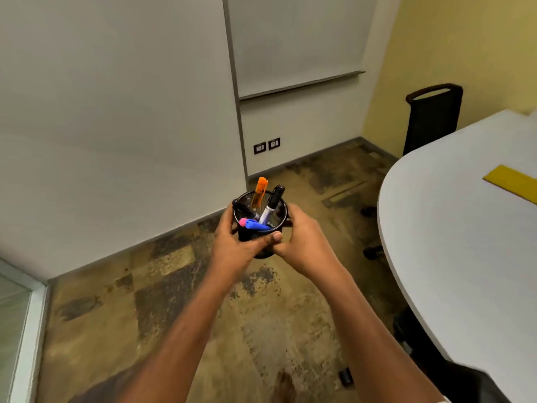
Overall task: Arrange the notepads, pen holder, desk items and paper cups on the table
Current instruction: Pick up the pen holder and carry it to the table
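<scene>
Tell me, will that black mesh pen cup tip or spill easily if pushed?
Probably stiff: the black wire-mesh pen holder looks evenly round while gripped by the left hand and right hand. Possibly tippy: the orange plastic tool and black-and-white marker lean well above its rim, so a hard push might topple it.

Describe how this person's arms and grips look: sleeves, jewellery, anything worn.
The left grip and right grip are bare hands: no gloves, rings or watch show. The left forearm and right forearm are uncovered to the frame's bottom edge; a pale sliver there by the right arm may be a sleeve.
</scene>
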